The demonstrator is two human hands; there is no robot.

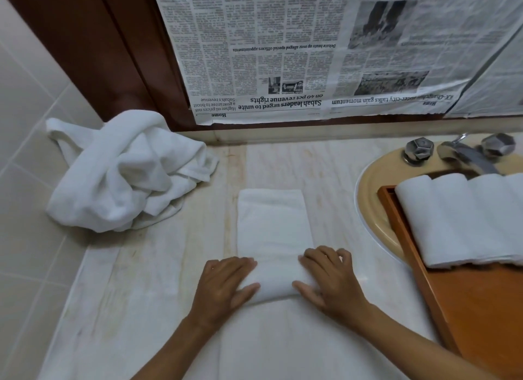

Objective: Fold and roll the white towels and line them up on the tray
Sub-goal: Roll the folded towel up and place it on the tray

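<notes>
So there's a folded towel (273,224) lying as a long strip in the middle of the marble countertop (141,280), running from near to far, and its near end is rolled up into a fat little tube. Both hands are on that rolled bit: the left hand (226,283) grips its left end and the right hand (331,277) grips its right end, fingers curled over the top and thumbs tucked against the near side. The rest of the strip lies flat on the counter beyond the fingers. Over at the far left, pushed up near the tiled wall (25,125), sits a crumpled pile of white towels (127,173), not folded at all. On the right there's a wooden tray (481,309) resting over the beige sink (368,210), and the rolled towels (464,218) lie on its far part side by side, touching each other. I count at least three, with another one cut off by the right edge. Just past them is a chrome faucet (467,156) with a faceted knob on either side. A newspaper (268,54) hangs upside down along the back, next to a dark wooden frame (107,54).
</notes>
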